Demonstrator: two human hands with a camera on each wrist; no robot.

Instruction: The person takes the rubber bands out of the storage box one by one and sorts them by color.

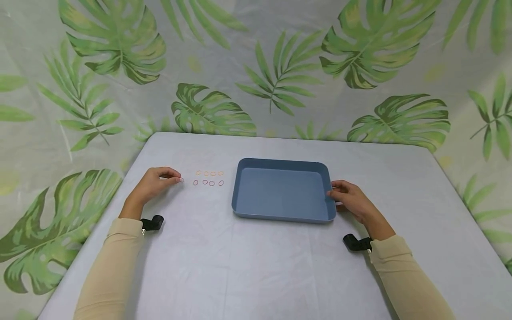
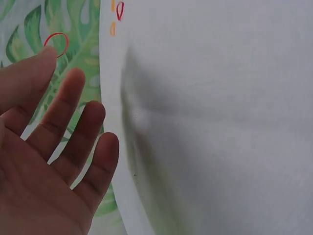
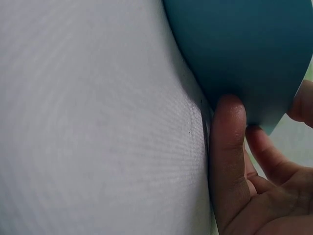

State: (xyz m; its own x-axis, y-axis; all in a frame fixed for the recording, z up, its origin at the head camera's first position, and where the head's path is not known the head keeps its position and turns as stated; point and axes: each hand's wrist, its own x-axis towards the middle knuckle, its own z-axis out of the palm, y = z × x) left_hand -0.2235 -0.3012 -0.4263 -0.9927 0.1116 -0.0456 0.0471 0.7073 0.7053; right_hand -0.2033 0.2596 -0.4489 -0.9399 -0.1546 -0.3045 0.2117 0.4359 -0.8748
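In the head view my left hand (image 1: 160, 180) is over the left part of the table, its thumb and index finger pinching a small red rubber band (image 2: 67, 43). The other fingers of that hand are spread and slightly bent in the left wrist view. To its right lie several orange bands (image 1: 213, 174) in a row, with a row of several red bands (image 1: 212, 183) just in front. My right hand (image 1: 352, 200) grips the right wall of a blue-grey rectangular tray (image 1: 280, 218). Its thumb lies over the rim while the fingers are against the outside.
A white cloth (image 1: 260, 266) covers the table. Behind it hangs a leaf-patterned curtain (image 1: 280, 66), which also shows at both sides. Each wrist carries a black camera, one on the left wrist (image 1: 153, 222) and one on the right (image 1: 356, 242).
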